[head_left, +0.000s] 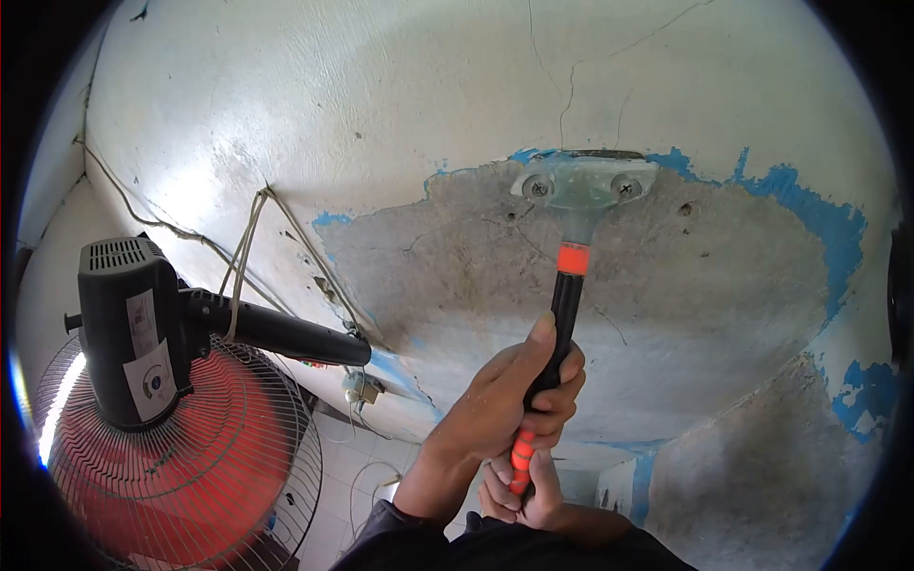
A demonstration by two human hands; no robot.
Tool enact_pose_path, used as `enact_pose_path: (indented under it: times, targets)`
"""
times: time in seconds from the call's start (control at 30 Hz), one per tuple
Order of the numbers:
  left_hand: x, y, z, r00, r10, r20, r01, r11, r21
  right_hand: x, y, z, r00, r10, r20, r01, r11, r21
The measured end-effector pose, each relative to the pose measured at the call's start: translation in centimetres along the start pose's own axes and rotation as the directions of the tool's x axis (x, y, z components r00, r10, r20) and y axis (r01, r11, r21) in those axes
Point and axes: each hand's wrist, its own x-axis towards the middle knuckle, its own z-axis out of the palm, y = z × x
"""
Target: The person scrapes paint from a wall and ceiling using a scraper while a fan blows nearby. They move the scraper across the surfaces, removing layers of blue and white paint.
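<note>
Black-handled metal scraper with orange bands, held in both hands against a peeling wall.

The scraper stands near the centre of the frame. Its flat grey blade head, fixed with two screws, is pressed to the top edge of a bare grey plaster patch, where white paint and a thin blue layer border it. The left hand is wrapped tightly round the middle of the handle with the thumb laid up along it. The right hand is closed round the orange handle end just below, touching the left hand. At the lower left of the frame is a red wire-caged fan with a black motor housing, and pale cords hang on the wall beside it.
</note>
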Motion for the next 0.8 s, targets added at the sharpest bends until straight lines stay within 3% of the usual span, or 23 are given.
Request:
enact_pose_path:
  times: [0.17,0.4,0.57,0.8]
  targets:
    - [-0.4,-1.6,-0.9,0.999,-0.034,-0.004,0.034,0.996,-0.079,-1.2,1.3,-0.3,1.0,0.016,-0.026,-0.016,1.0,0.013]
    - [0.1,-0.3,0.1,0.999,0.024,0.029,-0.022,0.998,-0.059,-0.5,-0.7,0.1,0.999,0.011,0.03,-0.01,0.999,-0.031]
    - [-0.5,-2.1,-1.7,0.998,0.026,0.061,-0.018,0.991,-0.133,-1.3,0.4,-0.5,0.997,0.063,-0.046,-0.065,0.996,-0.054]
    - [0.5,-0.4,0.2,0.996,0.085,0.01,-0.084,0.994,-0.073,-0.4,-1.9,-0.4,1.0,0.016,-0.014,-0.018,0.992,-0.128]
